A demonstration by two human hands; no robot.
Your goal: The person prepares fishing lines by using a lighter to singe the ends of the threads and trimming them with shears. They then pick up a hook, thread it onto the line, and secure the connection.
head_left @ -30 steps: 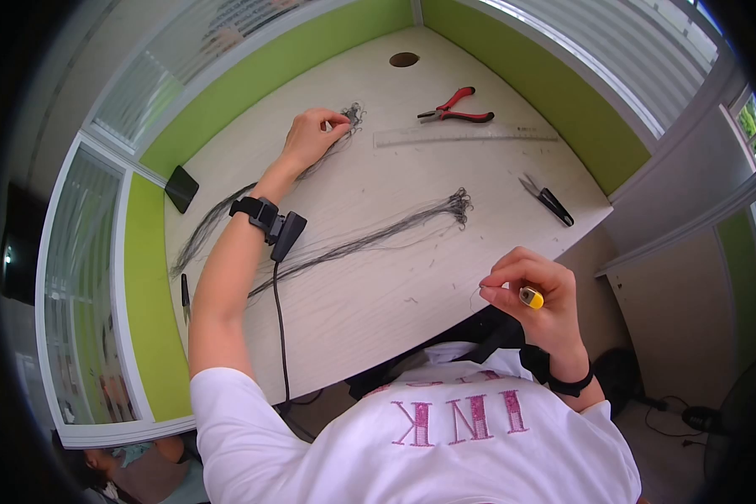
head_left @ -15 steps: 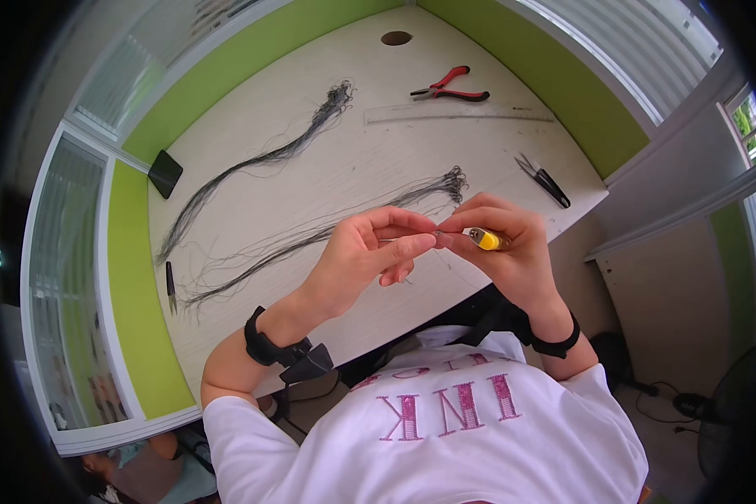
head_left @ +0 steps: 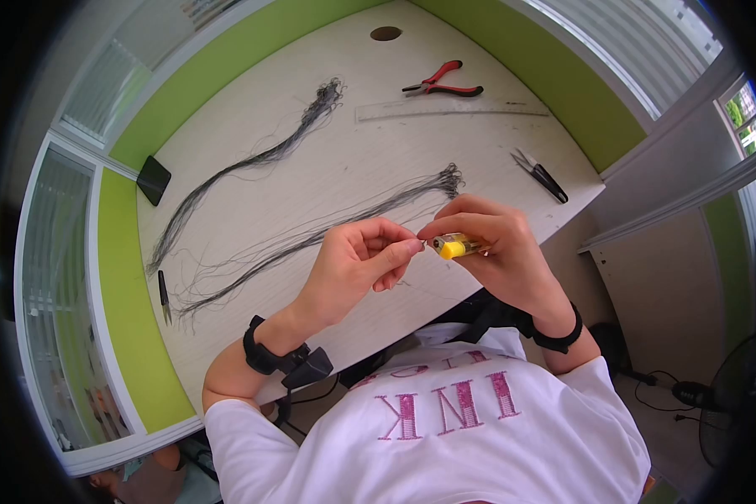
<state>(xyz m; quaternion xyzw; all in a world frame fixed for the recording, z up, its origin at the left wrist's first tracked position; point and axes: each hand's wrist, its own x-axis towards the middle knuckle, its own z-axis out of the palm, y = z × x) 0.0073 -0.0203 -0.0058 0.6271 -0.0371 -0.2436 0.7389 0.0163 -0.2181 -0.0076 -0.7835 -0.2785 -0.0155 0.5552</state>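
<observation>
My left hand (head_left: 357, 265) is closed, its thumb and index finger pinching something too small to make out at their tips. Against the fingers of my right hand (head_left: 491, 244) lies a yellow lighter (head_left: 455, 247), held with its metal end toward the left fingertips. The two hands are close together over the table's front part. Behind them a bundle of dark threads (head_left: 336, 227) stretches across the table, its knotted end just beyond my right hand. Another dark thread bundle (head_left: 252, 162) lies farther back on the left.
Red-handled pliers (head_left: 445, 88) and a clear ruler (head_left: 454, 112) lie at the back. Black scissors (head_left: 543, 176) are near the right edge, and a second black cutting tool (head_left: 164, 296) is at the left edge. A dark flat object (head_left: 154, 180) rests by the green partition (head_left: 130, 336).
My fingertips have drawn slightly apart. The lighter has shifted left and turned, with its yellow part now nearer the left fingertips. The whole view has shifted slightly.
</observation>
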